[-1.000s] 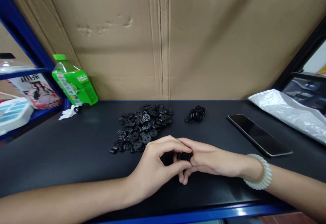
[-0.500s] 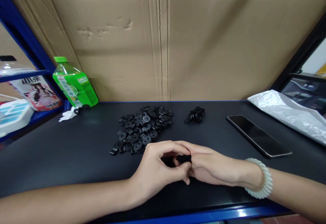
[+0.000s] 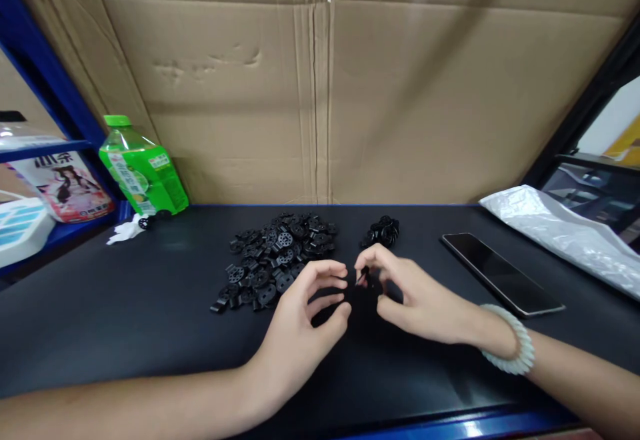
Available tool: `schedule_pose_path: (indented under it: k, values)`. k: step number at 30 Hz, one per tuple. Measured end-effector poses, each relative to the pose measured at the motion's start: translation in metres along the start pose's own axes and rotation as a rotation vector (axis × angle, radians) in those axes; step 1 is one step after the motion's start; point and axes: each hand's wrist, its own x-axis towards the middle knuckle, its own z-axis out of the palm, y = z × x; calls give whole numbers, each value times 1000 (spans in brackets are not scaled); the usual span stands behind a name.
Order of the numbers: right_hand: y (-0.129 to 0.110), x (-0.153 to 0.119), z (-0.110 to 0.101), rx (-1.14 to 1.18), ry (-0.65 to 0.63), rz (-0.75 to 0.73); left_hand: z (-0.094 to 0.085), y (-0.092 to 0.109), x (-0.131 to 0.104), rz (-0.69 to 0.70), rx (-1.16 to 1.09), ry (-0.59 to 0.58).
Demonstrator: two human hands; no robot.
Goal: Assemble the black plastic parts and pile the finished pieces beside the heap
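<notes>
My left hand is just in front of the large pile of black plastic clips, its fingers curved and the thumb apart, with nothing in it. My right hand is a little to the right, its fingers bent and pointing left. A small black plastic clip shows at its curled fingertips, partly hidden and hard to make out against the dark tabletop. Just beyond the right hand sits a smaller cluster of black clips. The clips in the large pile have round, perforated heads and short tabs.
On the right lie a phone and a silvery plastic bag. A green bottle stands at the back left, near a crumpled white tissue. Cardboard walls off the back of the black table.
My hands were together around a small black piece; now they are apart. The left hand has opened, and the right has moved slightly up with its fingers bent.
</notes>
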Motion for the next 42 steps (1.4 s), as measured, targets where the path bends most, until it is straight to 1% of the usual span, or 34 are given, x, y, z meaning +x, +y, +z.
schedule_pose_path:
  k: [2, 4, 6, 7, 10, 12, 13, 14, 16, 18, 20, 22, 24, 26, 31, 33, 35, 39, 42]
  values:
    - [9, 6, -17, -306, 173, -89, 1, -2, -2, 0, 60, -48]
    - [22, 13, -33, -480, 325, -158, 1, -3, -2, 10, 112, -105]
    - [37, 19, -45, -601, 423, -171, 2, -3, -3, 28, 157, -146]
    - [43, 22, -49, -619, 430, -171, 2, -3, -3, 39, 175, -158]
    - [49, 25, -50, -637, 423, -174, 2, 0, -3, 59, 209, -171]
    - [43, 25, -40, -633, 406, -194, 3, 4, -5, 64, 239, -183]
    - [38, 25, -33, -626, 377, -215, 4, 5, -5, 69, 261, -200]
    - [32, 25, -26, -611, 319, -246, 4, 7, -6, 75, 284, -221]
    - [24, 26, -10, -558, 148, -307, 6, 9, -7, 86, 320, -260]
    - [20, 29, 2, -512, -1, -326, 6, 10, -8, 92, 331, -283]
    - [21, 32, 9, -507, -86, -292, 6, 10, -9, 96, 335, -296]
    - [24, 33, 12, -523, -129, -237, 6, 9, -9, 102, 342, -306]
    - [26, 32, 12, -526, -128, -210, 5, 8, -9, 105, 347, -309]
    - [26, 28, 12, -512, -99, -218, 4, 8, -9, 110, 343, -305]
    - [23, 17, 9, -464, 30, -208, 4, 9, -8, 91, 353, -305]
    - [25, 15, 7, -439, 89, -196, 4, 10, -9, 77, 348, -300]
    - [29, 16, 5, -434, 111, -180, 3, 11, -9, 69, 329, -282]
    - [34, 17, 3, -415, 82, -140, 1, 11, -10, 76, 275, -193]
    - [30, 17, 3, -275, 80, -67, 0, 8, -8, 89, 223, -79]
